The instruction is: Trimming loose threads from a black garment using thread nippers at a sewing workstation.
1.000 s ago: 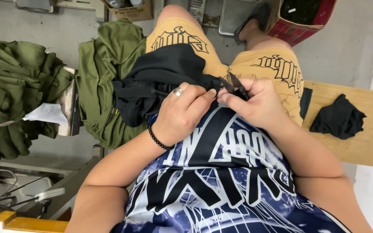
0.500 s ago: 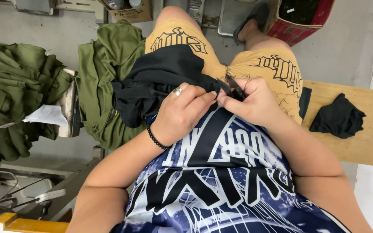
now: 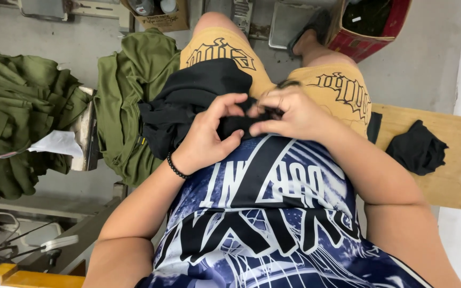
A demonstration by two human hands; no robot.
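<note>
— What lies off at nine o'clock?
— A heap of olive green garments point(image 3: 14, 114), with a white paper slip point(image 3: 55, 143) at its edge. A second olive green garment point(image 3: 129, 101) hangs just beside it, toward the centre.

— And at three o'clock?
— A wooden worktop point(image 3: 444, 178) carrying a small crumpled black cloth point(image 3: 416, 148).

— Up at twelve?
— A cardboard box point(image 3: 158, 13) at eleven, and a red bin point(image 3: 372, 24) with dark contents at one, both on the grey concrete floor point(image 3: 428, 58).
</note>
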